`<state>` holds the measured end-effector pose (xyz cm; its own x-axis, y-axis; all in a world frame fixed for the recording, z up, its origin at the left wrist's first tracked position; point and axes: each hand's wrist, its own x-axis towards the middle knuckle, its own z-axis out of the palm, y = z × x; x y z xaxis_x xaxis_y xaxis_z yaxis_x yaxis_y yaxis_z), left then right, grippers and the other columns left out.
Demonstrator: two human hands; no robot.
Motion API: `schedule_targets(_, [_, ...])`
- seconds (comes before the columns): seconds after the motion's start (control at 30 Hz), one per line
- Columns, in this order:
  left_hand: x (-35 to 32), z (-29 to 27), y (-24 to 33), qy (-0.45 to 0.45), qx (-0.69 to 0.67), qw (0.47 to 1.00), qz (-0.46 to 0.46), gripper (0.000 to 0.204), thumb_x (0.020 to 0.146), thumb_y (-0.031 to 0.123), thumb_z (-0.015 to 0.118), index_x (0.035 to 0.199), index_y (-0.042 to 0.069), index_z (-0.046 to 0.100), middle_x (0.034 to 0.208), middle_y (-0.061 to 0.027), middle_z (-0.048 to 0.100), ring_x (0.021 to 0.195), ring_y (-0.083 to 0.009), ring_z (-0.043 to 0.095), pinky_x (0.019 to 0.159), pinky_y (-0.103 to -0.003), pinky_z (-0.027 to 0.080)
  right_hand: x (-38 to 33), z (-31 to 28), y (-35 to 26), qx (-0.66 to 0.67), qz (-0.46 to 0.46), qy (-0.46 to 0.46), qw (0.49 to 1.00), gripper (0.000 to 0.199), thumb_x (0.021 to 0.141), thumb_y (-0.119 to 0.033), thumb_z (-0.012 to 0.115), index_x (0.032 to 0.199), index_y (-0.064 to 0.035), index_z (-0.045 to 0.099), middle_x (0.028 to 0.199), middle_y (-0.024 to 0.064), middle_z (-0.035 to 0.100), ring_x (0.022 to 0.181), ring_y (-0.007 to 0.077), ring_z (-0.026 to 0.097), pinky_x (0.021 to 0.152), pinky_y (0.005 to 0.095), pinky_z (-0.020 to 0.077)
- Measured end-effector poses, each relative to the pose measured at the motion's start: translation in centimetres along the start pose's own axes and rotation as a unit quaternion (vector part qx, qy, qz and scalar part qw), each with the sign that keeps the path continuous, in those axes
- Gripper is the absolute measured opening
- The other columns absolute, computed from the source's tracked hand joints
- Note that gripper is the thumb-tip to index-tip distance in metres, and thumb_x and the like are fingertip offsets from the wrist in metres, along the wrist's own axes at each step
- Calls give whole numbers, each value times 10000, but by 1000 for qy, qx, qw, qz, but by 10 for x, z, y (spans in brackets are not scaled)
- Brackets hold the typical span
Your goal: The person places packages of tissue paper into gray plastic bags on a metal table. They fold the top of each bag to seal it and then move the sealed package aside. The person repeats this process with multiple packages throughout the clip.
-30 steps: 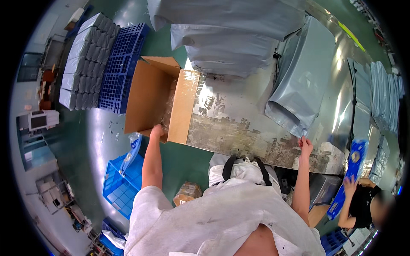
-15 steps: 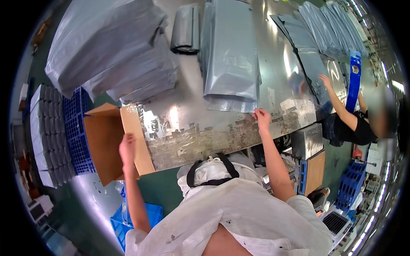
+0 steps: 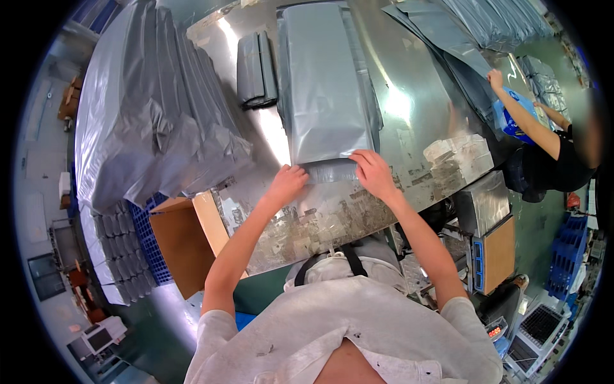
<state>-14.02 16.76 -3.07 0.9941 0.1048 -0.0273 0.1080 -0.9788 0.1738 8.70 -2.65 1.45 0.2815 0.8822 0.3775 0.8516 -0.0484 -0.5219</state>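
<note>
A stack of long grey plastic bags (image 3: 326, 89) lies lengthwise in front of me on the metal table, its near end folded into a thin, shinier flap (image 3: 331, 171). At the left corner of that flap, my left hand (image 3: 286, 184) has its fingers curled and pinched on the edge. My right hand (image 3: 374, 174) grips the right side of the same end, thumb and fingers closed together on the plastic. The bag's far end runs to the top of the picture. A folded grey bundle (image 3: 257, 70) rests just left of the stack.
Large grey bags (image 3: 153, 109) are heaped at the left, above an open cardboard box (image 3: 182, 246) beside the table edge (image 3: 307, 237). More grey bags (image 3: 441, 38) lie at the far right, where a co-worker's arm (image 3: 531, 118) reaches over. A worn whitish patch (image 3: 457, 157) marks the table.
My left hand has gone from beside the cardboard box to the bag's left corner. My right hand has shifted inward along the end. The view has turned, and the co-worker's blue item has lowered.
</note>
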Motion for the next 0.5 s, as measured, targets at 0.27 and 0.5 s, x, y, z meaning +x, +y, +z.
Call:
schedule_targets(0.27, [81,-34,-13,-27,-315,917,-244,239,890,83,495,1071,33,643,1117,-155,657,1024,-328,616,893,-414,486,65,23,46,10,-34,-228,973,266,864,-62,548,1117,-47,627,1090,114,649,1015,308,620,862,405,510])
schedule_targets(0.5, [50,-18,-41,-141,-123,981,-49,397,806,-45,517,1162,97,621,1101,-123,659,1103,-319,585,986,-406,452,50,0,109,-117,-216,-378,893,358,847,-61,555,1198,-100,613,1132,82,654,1099,248,606,1034,370,442])
